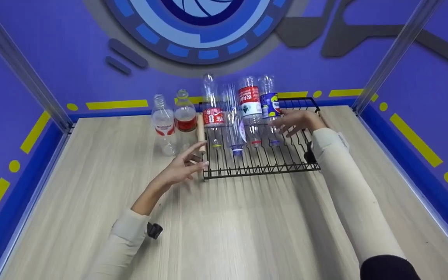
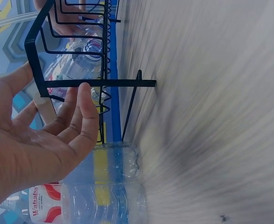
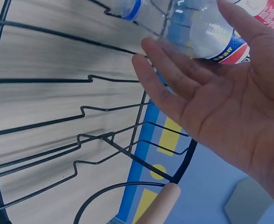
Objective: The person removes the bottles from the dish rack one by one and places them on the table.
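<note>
A black wire rack (image 1: 263, 170) with a wooden handle (image 1: 201, 134) at its left end stands toward the back of the table. My left hand (image 1: 179, 169) is at its front left corner, fingers spread and loosely bent around the corner and handle end. On the rack, several clear plastic bottles lie with their caps toward me. At the right of the row is a blue-labelled bottle (image 1: 269, 104). Beside it, my right hand (image 1: 298, 119) is held with its fingers extended, fingertips close to the bottle. The right wrist view shows that palm (image 3: 239, 100) bare.
Two uncapped bottles stand upright left of the rack: one with a white and red label (image 1: 164, 130), one with a dark red label (image 1: 185, 123). A second wooden handle (image 3: 160, 205) is at the rack's right end. Blue panels (image 1: 64, 77) enclose the table.
</note>
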A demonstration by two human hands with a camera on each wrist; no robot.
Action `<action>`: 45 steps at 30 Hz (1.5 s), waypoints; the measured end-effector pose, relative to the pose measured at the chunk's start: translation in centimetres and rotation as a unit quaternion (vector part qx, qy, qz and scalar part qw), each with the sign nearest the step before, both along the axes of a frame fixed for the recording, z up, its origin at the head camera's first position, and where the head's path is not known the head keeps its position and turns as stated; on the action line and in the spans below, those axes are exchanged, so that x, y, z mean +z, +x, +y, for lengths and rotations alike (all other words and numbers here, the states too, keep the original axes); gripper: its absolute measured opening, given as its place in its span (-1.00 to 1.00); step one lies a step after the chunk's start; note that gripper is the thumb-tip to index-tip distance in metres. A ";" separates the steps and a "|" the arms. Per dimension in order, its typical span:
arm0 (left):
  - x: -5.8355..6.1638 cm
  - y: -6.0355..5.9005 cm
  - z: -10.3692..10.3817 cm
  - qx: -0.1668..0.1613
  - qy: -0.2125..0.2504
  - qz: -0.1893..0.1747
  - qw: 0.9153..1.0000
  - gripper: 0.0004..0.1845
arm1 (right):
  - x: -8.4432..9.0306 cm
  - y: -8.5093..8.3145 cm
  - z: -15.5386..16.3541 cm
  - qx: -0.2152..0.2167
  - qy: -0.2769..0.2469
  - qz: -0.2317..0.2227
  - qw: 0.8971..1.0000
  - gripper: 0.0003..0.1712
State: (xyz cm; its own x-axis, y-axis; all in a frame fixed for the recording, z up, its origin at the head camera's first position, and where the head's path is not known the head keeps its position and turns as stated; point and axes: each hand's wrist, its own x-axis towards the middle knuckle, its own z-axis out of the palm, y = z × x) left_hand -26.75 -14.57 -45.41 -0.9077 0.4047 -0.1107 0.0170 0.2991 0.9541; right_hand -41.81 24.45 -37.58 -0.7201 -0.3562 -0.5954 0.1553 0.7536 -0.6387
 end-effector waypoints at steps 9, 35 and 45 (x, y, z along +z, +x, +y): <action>0.1 0.3 0.1 0.003 -0.002 -0.003 1.000 -0.25 | 1.3 1.2 1.3 -0.026 0.022 0.049 0.998 0.01; 0.3 -0.1 0.1 0.012 -0.019 -0.007 1.000 -0.26 | 2.3 5.6 6.3 -0.118 -0.065 0.163 0.977 -0.06; 0.0 0.4 0.2 0.008 -0.013 -0.008 1.000 -0.27 | 2.6 8.1 4.9 -0.085 -0.085 0.205 0.971 -0.18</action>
State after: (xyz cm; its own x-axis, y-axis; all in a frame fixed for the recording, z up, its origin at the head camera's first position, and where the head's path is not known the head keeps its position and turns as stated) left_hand -26.35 -14.36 -45.42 -0.9124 0.3864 -0.1350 -0.0025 0.3245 0.9459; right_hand -33.72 29.33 -35.03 -0.9415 -0.2789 -0.1893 -0.0249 0.6177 -0.7860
